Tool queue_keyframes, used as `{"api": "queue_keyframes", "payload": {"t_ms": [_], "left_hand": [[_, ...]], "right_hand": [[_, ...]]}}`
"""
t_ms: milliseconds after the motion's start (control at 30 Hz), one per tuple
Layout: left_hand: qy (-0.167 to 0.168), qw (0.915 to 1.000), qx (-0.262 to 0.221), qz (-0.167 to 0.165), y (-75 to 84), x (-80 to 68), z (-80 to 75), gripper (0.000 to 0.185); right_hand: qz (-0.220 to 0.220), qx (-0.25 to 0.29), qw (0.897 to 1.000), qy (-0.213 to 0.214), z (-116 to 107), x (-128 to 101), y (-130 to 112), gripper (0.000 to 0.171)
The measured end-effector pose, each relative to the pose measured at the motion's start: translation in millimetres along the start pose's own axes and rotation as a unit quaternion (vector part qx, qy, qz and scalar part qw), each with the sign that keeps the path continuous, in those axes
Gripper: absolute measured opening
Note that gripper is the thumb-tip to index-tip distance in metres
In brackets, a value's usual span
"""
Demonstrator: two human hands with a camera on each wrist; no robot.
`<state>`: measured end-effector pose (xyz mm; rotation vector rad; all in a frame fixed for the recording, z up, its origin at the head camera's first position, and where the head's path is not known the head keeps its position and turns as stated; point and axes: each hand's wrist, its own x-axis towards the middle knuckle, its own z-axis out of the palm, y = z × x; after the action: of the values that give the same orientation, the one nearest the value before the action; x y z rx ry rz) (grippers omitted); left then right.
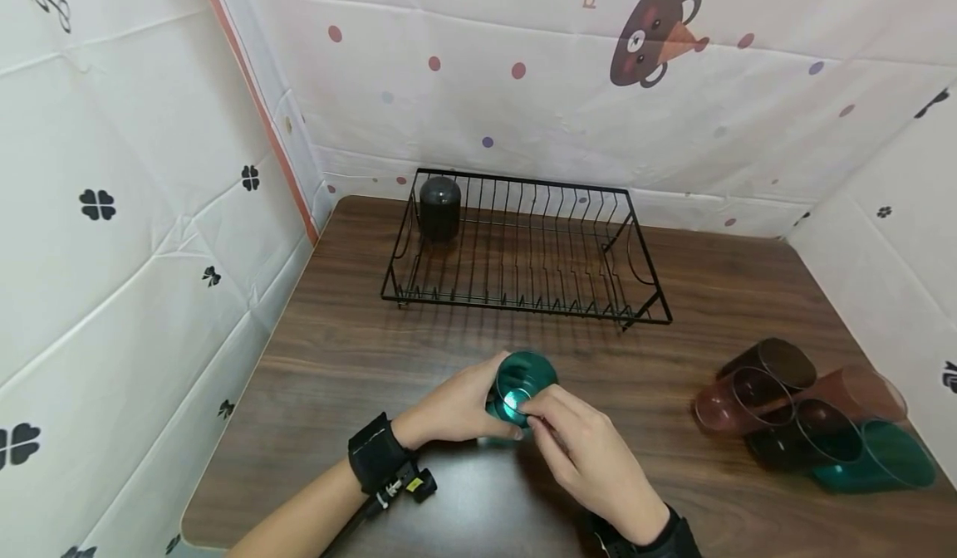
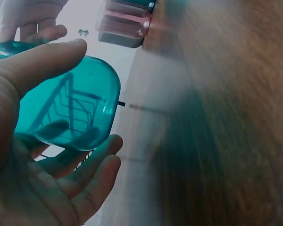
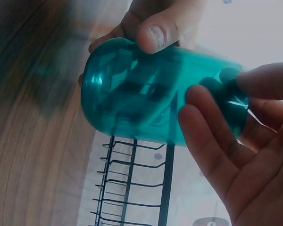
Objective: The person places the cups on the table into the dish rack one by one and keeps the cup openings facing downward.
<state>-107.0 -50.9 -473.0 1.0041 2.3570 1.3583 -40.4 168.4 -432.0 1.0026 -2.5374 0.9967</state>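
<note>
While both hands share it just above the dark wooden desk (image 1: 336, 350), the translucent teal plastic cup (image 1: 523, 384) lies tipped on its side in mid-air, its open mouth turned up toward the head camera and its rounded base pointing off toward the rack. The left hand (image 1: 456, 408) cradles the cup, thumb over the top of the wall and fingers curled underneath, as the left wrist view shows. The right hand (image 1: 591, 450) pinches it nearer the rim, fingertips against the wall (the right wrist view shows its palm spread under the mouth end). So each grip is clamped on the cup, neither loose.

As a judgement, the step in hand looks like turning or passing the cup between hands ahead of placing it; the move that follows would call for one hand to let go so the other can carry it, mouth down, to the black wire dish rack (image 1: 523, 251) at the back of the desk.

Counting: one teal cup in hand; one dark, smoky cup (image 1: 439, 208) standing upside down in the rack's left rear corner; one rack; and a pile of five tinted cups (image 1: 811, 421) lying on their sides at the right, a second teal one among the brownish ones.
</note>
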Motion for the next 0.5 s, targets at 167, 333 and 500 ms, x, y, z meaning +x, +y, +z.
{"api": "queue_keyframes", "payload": {"t_ms": [167, 333, 500], "left_hand": [[-0.001, 0.9996, -0.027, 0.012, -3.8, -0.5, -2.6, 0.075], [0.005, 0.9995, -0.030, 0.010, -5.6, -0.9, -4.5, 0.082], [0.009, 0.9990, -0.031, 0.031, -5.9, -2.0, -1.1, 0.075]], "right_hand": [[-0.027, 0.005, 0.997, 0.071, 1, 4, 2, 0.028], [-0.009, -0.020, 0.993, 0.113, 0, 11, 9, 0.068], [0.035, -0.030, 0.998, 0.041, 3, 16, 12, 0.083]]}}
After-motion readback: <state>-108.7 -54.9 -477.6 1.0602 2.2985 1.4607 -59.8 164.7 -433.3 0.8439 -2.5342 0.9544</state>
